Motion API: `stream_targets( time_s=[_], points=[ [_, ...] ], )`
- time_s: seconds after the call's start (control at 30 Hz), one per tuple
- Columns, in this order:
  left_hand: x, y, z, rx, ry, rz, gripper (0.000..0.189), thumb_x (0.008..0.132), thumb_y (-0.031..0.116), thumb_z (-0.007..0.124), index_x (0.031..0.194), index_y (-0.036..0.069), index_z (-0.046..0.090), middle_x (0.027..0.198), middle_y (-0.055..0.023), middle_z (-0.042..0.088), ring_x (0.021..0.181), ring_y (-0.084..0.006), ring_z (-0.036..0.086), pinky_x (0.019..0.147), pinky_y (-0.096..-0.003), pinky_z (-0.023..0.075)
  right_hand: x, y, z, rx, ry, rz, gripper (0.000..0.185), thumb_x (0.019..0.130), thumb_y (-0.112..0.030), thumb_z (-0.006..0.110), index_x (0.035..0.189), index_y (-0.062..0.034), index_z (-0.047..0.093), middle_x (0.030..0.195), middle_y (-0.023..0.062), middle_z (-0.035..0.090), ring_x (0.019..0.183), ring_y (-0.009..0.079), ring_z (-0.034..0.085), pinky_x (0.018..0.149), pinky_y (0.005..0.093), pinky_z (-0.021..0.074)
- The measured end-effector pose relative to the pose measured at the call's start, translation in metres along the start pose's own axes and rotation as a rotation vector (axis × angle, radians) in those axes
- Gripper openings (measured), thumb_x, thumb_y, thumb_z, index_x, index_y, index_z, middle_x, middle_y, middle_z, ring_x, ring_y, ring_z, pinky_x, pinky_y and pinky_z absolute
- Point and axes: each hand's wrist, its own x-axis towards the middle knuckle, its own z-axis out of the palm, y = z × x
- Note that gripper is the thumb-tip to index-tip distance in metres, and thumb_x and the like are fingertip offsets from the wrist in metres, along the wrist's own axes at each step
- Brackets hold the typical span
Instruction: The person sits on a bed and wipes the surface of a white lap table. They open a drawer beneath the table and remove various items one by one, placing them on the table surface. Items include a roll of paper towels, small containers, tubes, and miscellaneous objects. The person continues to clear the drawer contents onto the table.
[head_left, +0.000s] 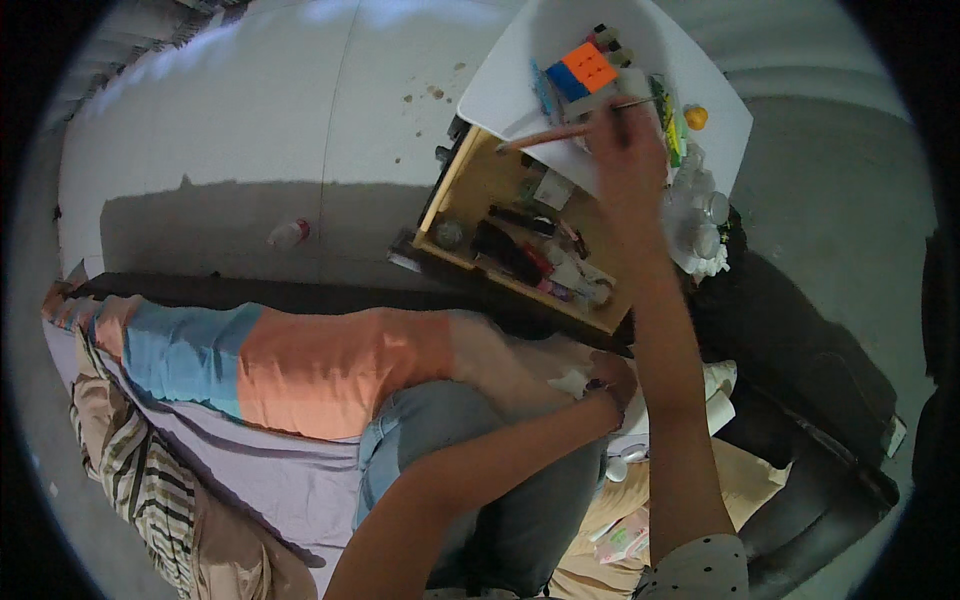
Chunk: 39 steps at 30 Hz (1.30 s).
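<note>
My right hand is over the white tabletop, holding a slender pinkish-brown stick-like object whose far end reaches over the drawer. A thin shiny piece shows by the fingers; blur hides its kind. Just beyond the hand stands an orange and blue puzzle cube. Low down, near the bed's edge, is my left hand, with a crumpled white piece beside it; whether it grips that piece is unclear. The open wooden drawer lies between the hands, holding a dark pouch-like item and small packets.
Clear plastic bottles and a small orange fruit-like item are at the table's right side. An orange and blue cloth covers part of the bed. A clear bottle lies on the floor. A black bag-like item is at right.
</note>
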Motion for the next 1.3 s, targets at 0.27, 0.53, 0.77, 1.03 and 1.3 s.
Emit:
stream_targets(
  time_s=[0.27,0.53,0.77,1.03,1.3],
  points=[
    [-0.016,-0.003,-0.021,0.040,-0.006,0.084,0.024,0.084,0.020,0.048,0.097,0.011,0.067,0.100,-0.0073,0.064,0.097,-0.0240,0.056,0.077,-0.0426,0.0398,0.089,0.136,-0.087,0.544,0.160,0.361,0.021,0.083,-0.010,0.053,0.063,-0.0042,0.049,0.052,0.0023,0.045,0.042,0.0100,0.039,0.039,0.0250,0.0291],
    [-0.016,-0.007,-0.020,0.038,0.013,0.072,0.025,0.084,0.018,0.046,0.098,0.009,0.066,0.101,-0.0096,0.063,0.095,-0.0246,0.057,0.076,-0.0428,0.0405,0.147,0.164,-0.138,0.115,-0.019,0.299,0.026,0.078,-0.020,0.058,0.064,0.0008,0.056,0.052,0.0062,0.053,0.041,0.0123,0.048,0.038,0.0271,0.0349],
    [-0.019,-0.007,-0.026,0.022,-0.016,0.090,0.025,0.084,0.020,0.046,0.094,0.009,0.066,0.098,-0.0089,0.063,0.093,-0.0236,0.058,0.076,-0.0410,0.0414,0.184,0.169,-0.102,-0.526,-0.517,-0.024,0.029,0.076,-0.027,0.061,0.075,0.0017,0.064,0.059,0.0087,0.059,0.055,0.0194,0.057,0.048,0.0333,0.0446],
    [-0.017,-0.009,-0.022,0.005,0.032,0.058,0.025,0.082,0.024,0.049,0.095,0.010,0.066,0.099,-0.0094,0.063,0.096,-0.0234,0.057,0.078,-0.0411,0.0404,0.164,0.189,-0.037,-0.498,-0.477,0.110,0.032,0.070,-0.031,0.066,0.083,-0.0015,0.067,0.083,0.0150,0.065,0.078,0.0282,0.062,0.070,0.0364,0.0493],
    [-0.015,-0.007,-0.021,0.007,0.000,0.056,0.025,0.083,0.025,0.051,0.097,0.011,0.066,0.100,-0.0074,0.063,0.095,-0.0215,0.057,0.077,-0.0393,0.0404,0.149,0.195,-0.044,-0.431,-0.301,0.051,0.036,0.073,-0.032,0.067,0.094,-0.0022,0.065,0.075,0.0123,0.065,0.068,0.0204,0.061,0.067,0.0309,0.0476]
  ],
)
